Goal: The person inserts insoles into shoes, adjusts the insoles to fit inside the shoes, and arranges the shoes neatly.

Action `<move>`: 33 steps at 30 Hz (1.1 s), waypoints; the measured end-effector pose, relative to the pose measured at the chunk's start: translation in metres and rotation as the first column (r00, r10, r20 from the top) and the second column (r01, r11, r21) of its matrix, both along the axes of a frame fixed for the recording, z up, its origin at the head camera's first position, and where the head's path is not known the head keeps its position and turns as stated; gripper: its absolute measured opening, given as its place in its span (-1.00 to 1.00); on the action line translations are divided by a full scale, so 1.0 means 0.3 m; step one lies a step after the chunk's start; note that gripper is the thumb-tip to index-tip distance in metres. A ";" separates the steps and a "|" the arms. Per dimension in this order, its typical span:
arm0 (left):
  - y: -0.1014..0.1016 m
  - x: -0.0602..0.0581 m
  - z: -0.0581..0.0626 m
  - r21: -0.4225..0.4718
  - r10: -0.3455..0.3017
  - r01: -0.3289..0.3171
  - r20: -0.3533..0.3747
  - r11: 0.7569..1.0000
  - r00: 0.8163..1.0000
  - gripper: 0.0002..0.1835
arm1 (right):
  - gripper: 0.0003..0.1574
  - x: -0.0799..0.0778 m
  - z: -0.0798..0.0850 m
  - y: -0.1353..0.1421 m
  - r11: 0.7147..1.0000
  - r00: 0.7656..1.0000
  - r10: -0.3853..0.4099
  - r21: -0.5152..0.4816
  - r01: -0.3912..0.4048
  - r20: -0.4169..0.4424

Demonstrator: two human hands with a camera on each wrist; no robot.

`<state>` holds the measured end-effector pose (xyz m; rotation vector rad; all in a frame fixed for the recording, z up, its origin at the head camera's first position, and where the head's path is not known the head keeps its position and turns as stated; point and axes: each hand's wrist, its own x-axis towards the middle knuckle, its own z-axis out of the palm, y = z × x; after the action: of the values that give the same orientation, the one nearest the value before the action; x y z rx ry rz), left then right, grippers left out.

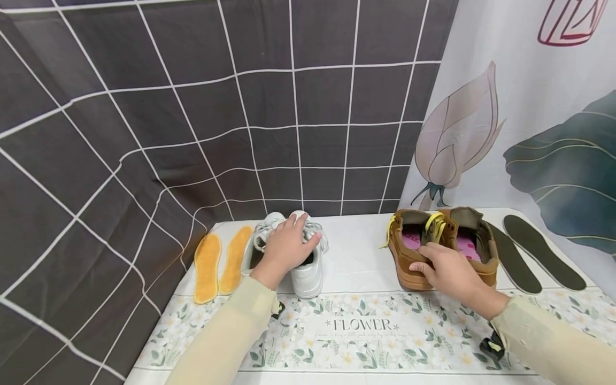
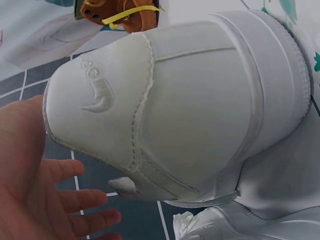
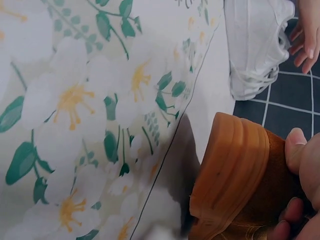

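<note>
In the head view, my left hand (image 1: 287, 247) is over a pair of white lace-up sneakers (image 1: 308, 280), its fingers spread above the laces. The left wrist view shows the heel of one white sneaker (image 2: 195, 95) close up, with the extended fingers (image 2: 82, 200) beyond its collar. At the right, my right hand (image 1: 449, 270) grips the heel collar of a brown shoe (image 1: 403, 267) with yellow laces. The thumb is on the brown suede heel (image 3: 272, 175) in the right wrist view; part of the grip is hidden. Pink insoles (image 1: 467, 247) show inside the brown pair.
Two orange insoles (image 1: 208, 267) lie left of the sneakers. Right of the brown shoes are two dark insoles (image 1: 544, 251). A flower-printed cloth (image 1: 356, 347) covers the table front. Behind hangs a dark grid-patterned curtain (image 1: 322, 144) and a pale flower-printed one (image 1: 481, 176).
</note>
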<state>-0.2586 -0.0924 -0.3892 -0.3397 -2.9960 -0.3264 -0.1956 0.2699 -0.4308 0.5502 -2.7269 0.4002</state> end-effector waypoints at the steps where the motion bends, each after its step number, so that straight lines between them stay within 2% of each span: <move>1: 0.002 0.000 0.001 0.004 -0.002 0.002 -0.002 1.000 1.000 -0.19 | -0.74 0.000 0.001 -0.003 1.000 1.000 0.007 0.002 -0.007 -0.011; 9: 0.019 0.002 0.011 0.028 -0.016 0.016 0.000 0.999 1.000 -0.22 | -0.75 0.008 0.025 -0.021 0.999 0.994 0.046 0.004 -0.046 -0.098; 15: 0.047 0.010 0.032 0.109 -0.057 0.056 0.003 0.992 0.998 -0.26 | -0.69 0.019 0.054 -0.040 0.997 0.981 0.079 0.009 -0.078 -0.176; 22: 0.082 0.015 0.034 0.190 -0.103 0.094 0.037 0.977 0.994 -0.28 | -0.65 0.033 0.075 -0.070 0.993 0.965 0.118 0.005 -0.120 -0.233; 30: 0.115 0.016 0.017 0.153 -0.113 0.108 0.027 0.982 0.993 -0.30 | -0.58 0.048 0.091 -0.104 0.985 0.949 0.158 -0.020 -0.170 -0.274; 33: 0.132 0.023 0.018 0.201 -0.128 0.116 0.044 0.973 0.991 -0.29 | -0.60 0.055 0.103 -0.112 0.984 0.945 0.165 -0.022 -0.178 -0.283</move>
<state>-0.2518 -0.0528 -0.3839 -0.5029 -2.9681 -0.6517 -0.1791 0.2362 -0.4000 0.7730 -2.4012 0.3947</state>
